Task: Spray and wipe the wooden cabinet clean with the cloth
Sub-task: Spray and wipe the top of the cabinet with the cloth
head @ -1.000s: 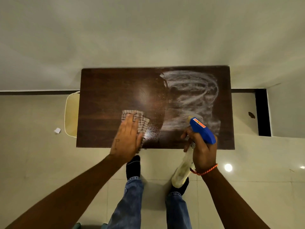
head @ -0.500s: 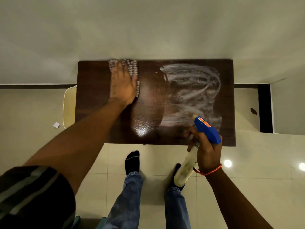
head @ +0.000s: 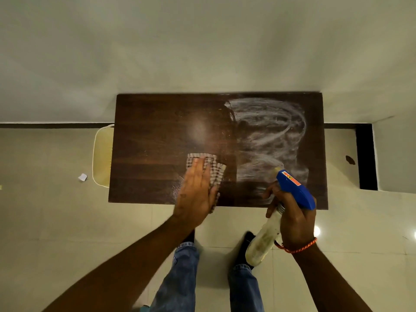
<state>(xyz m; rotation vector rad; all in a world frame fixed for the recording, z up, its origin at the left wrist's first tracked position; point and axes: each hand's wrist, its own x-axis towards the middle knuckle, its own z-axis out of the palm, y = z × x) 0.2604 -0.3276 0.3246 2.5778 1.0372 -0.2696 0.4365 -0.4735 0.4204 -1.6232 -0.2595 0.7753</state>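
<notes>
The dark wooden cabinet top [head: 153, 140] stands against the wall, seen from above. Its right half carries white smeared streaks [head: 270, 136]; the left half looks dark and glossy. My left hand [head: 195, 192] presses flat on a checked cloth [head: 213, 170] near the front edge, around the middle of the top. My right hand [head: 295, 219] grips a spray bottle [head: 292, 188] with a blue trigger head and a pale body, held over the front right corner with the nozzle toward the streaks.
A cream plastic stool or basket [head: 102, 154] sticks out at the cabinet's left side. A small white scrap [head: 82, 177] lies on the tiled floor. My legs in jeans [head: 180, 278] stand just before the cabinet. A dark gap [head: 365, 156] opens at right.
My left hand slid the cloth from the back left corner down to the front middle of the top. The right hand kept the bottle near the front right corner.
</notes>
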